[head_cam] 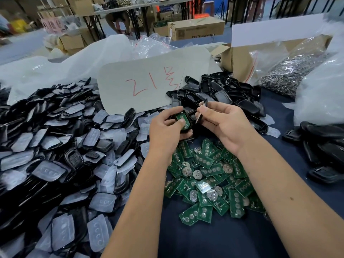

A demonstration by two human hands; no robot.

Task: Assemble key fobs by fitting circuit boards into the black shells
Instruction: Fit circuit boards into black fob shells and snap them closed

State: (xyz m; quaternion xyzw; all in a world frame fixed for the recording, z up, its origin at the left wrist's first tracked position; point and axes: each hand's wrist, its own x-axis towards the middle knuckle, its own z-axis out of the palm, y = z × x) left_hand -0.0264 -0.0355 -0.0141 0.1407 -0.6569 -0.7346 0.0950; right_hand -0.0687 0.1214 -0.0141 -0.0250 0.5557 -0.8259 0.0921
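Holding the shell (183, 121) in my left hand (165, 127), thumb pressing the green board (181, 119) into it, I pinched a second shell half (202, 112) in my right hand (221, 121). Closing over a crooked board risked jamming the halves above the tabletop (214, 239).

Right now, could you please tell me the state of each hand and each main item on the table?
Left hand: grips a shell, thumb pressing on the board.
Shell: held, open side up.
Board: seated in the shell.
Right hand: pinches a black cover.
Cover: held on edge, not yet fitted.
Board pile: loose, heaped.
Box: flaps open.
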